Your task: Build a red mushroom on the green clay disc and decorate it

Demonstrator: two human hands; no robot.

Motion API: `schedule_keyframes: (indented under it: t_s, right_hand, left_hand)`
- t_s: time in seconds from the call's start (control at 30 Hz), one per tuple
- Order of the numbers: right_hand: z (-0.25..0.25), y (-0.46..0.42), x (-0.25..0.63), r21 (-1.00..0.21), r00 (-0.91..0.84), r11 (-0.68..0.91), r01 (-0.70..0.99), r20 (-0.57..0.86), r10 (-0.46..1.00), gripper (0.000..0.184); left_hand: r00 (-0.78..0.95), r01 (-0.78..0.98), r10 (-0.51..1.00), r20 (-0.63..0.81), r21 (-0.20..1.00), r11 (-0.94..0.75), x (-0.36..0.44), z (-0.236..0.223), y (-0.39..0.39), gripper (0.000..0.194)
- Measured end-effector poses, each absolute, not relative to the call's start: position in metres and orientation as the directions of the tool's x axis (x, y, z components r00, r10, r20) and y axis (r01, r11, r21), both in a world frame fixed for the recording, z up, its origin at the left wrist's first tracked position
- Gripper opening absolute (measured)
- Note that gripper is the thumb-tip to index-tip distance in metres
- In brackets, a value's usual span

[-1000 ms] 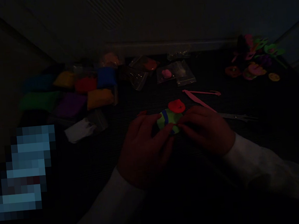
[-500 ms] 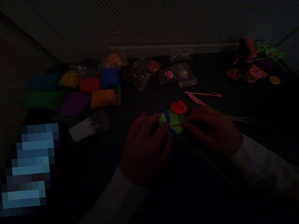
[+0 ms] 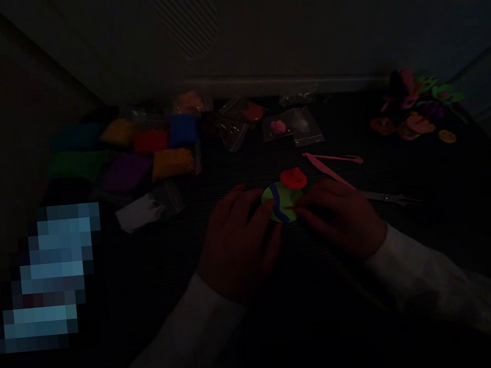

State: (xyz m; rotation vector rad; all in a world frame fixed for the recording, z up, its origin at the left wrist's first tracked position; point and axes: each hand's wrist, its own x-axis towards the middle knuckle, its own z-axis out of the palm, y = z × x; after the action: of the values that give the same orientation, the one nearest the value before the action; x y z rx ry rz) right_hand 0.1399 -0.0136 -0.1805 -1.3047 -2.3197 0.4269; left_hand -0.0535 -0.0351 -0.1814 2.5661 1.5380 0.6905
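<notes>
Right grip (image 3: 343,215) pinches a strip (image 3: 289,207) over the green disc (image 3: 288,198), left grip (image 3: 235,239) clasping the disc; hard pressing could dent it.

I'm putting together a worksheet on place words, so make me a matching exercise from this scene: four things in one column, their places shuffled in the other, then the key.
Things
1. blue strip
2. red piece with a cross mark
3. white packet
4. small yellow disc

Places
A. at the far edge of the green disc
B. toward the right edge of the picture
C. running across the green disc
D. left of the left hand

Pairs: 1-C, 2-A, 3-D, 4-B
</notes>
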Motion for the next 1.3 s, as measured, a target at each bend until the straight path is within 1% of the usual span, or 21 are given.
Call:
schedule_keyframes:
  t_s: [0.17,0.5,0.67,0.8,1.03,1.13,1.23,1.3]
  right_hand:
    - [-0.1818,-0.014,0.1393,-0.464,-0.458,0.509,0.725,0.226,0.86,0.014]
    - [-0.1793,-0.0134,0.139,-0.456,-0.468,0.511,0.729,0.213,0.858,0.017]
    - [-0.1815,-0.0134,0.1388,-0.443,-0.464,0.51,0.738,0.215,0.859,0.016]
    - [-0.1811,-0.0135,0.1389,-0.434,-0.463,0.509,0.743,0.215,0.86,0.015]
    - [-0.1773,-0.0152,0.1393,-0.476,-0.448,0.494,0.728,0.215,0.868,0.015]
    - [-0.1773,-0.0151,0.1392,-0.468,-0.449,0.489,0.736,0.202,0.87,0.014]
    - [-0.1774,-0.015,0.139,-0.467,-0.452,0.49,0.736,0.199,0.869,0.014]
    - [-0.1765,-0.0152,0.1394,-0.487,-0.449,0.496,0.719,0.22,0.866,0.013]
  left_hand:
    - [0.41,0.821,0.864,0.293,0.294,-0.489,-0.053,-0.1827,-0.0331,0.032]
    - [0.412,0.817,0.86,0.301,0.296,-0.495,-0.0533,-0.1837,-0.0323,0.032]
    - [0.464,0.781,0.824,0.326,0.288,-0.554,-0.0514,-0.1824,-0.0334,0.032]
    - [0.5,0.765,0.812,0.299,0.288,-0.577,-0.0508,-0.1828,-0.034,0.034]
    - [0.515,0.765,0.821,0.247,0.299,-0.57,-0.0513,-0.182,-0.0336,0.037]
    - [0.515,0.765,0.823,0.238,0.304,-0.567,-0.0502,-0.1822,-0.0344,0.037]
    - [0.517,0.764,0.819,0.25,0.298,-0.573,-0.0498,-0.1817,-0.0354,0.038]
    - [0.488,0.779,0.826,0.283,0.287,-0.558,-0.052,-0.1812,-0.0345,0.039]
